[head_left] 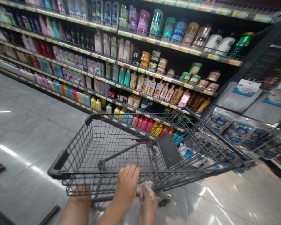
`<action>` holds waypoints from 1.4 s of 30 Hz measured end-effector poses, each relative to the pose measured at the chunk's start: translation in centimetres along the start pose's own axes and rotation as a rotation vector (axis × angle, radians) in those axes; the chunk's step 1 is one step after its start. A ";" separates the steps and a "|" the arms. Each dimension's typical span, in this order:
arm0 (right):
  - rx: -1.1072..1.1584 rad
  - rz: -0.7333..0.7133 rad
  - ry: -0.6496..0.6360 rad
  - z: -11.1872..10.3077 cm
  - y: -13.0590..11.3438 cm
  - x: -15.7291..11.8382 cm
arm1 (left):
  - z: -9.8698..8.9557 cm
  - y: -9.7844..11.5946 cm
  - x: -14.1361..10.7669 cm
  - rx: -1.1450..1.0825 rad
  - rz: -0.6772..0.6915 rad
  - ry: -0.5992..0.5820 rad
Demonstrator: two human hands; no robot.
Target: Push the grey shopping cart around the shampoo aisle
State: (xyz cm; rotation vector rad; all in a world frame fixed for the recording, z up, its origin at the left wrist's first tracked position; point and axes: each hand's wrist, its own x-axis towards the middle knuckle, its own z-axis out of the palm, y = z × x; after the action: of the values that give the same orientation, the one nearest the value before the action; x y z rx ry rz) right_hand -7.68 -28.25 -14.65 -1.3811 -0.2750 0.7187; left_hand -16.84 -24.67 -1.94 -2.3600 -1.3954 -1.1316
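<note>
— How were the hands set?

— My left hand (127, 184) was curled over the cart (112, 147) rim to steady it. My right hand (148, 203) was closed around a white cloth (145, 188), pressed just below that rim.

— Beyond?

— Shelves (140, 65) of bottles.

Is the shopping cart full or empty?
Empty. Through the wire sides of the shopping cart only floor and shelves show; nothing lies in its basket.

A supermarket aisle: long price-tagged shelves (121, 32) of bottles (121, 50), a wire shopping cart (121, 147) on a tiled floor (25, 125).
</note>
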 end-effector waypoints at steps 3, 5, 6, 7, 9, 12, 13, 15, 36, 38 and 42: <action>0.212 0.265 0.022 1.2 -1.7 -1.2 | -0.1 0.0 0.1 0.008 -0.001 -0.007; 0.298 0.346 -0.031 1.8 -2.9 -1.7 | -0.1 0.1 0.2 0.001 -0.003 -0.007; 0.327 0.365 -0.059 2.0 -3.5 -1.8 | -0.2 0.1 0.2 -0.005 -0.002 -0.003; 0.350 0.373 -0.080 2.1 -4.1 -1.9 | -0.2 0.1 0.2 -0.011 0.000 0.000; 0.379 0.344 -0.099 2.0 -5.4 -1.8 | -0.2 0.1 0.2 -0.014 0.004 0.006; 0.398 0.262 -0.112 1.4 -7.7 -1.6 | -0.2 0.1 0.2 -0.001 0.011 0.015; 0.399 0.240 -0.112 1.1 -8.5 -1.6 | -0.1 0.1 0.2 0.004 0.013 0.020; 0.388 0.199 -0.107 0.7 -10.2 -1.6 | -0.1 0.0 0.3 0.009 0.020 0.033; -0.240 -0.645 0.190 2.5 -4.7 -2.9 | -0.4 0.4 0.1 0.023 0.005 -0.026; -0.256 -0.568 0.163 2.6 -2.9 -3.0 | -0.4 0.4 0.1 0.016 -0.002 -0.028; -0.287 -0.528 0.096 2.4 -0.3 -2.9 | -0.3 0.4 0.1 0.019 -0.004 -0.034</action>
State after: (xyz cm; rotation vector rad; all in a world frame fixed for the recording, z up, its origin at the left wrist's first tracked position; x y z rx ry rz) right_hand -11.19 -28.16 -13.22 -1.5188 -0.6570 0.1768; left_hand -16.71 -24.97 -1.56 -2.3753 -1.4162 -1.0799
